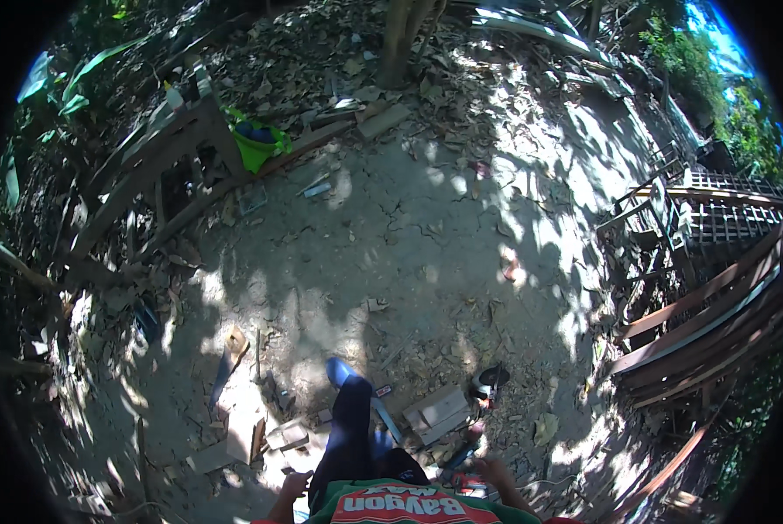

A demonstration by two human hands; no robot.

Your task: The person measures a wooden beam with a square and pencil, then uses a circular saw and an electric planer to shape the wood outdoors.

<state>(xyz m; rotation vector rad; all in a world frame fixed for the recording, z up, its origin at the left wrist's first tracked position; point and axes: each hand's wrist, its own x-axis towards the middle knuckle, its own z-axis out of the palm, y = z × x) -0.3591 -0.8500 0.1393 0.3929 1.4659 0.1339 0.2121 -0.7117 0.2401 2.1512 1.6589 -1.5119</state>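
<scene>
I stand on dry, cracked dirt in dappled shade. My left hand hangs low by my hip with its fingers curled; whether it holds anything does not show. My right hand is at the bottom edge, next to a small red and blue object; a grip is not visible. One leg in dark trousers reaches forward to a blue shoe. A handsaw lies on the ground ahead to my left. Flat wood blocks lie just right of the shoe.
Wood offcuts lie by my left foot. A slanted wooden frame and a green bag stand at the back left. A tree trunk rises at the top. Long planks and a lattice frame are stacked at the right.
</scene>
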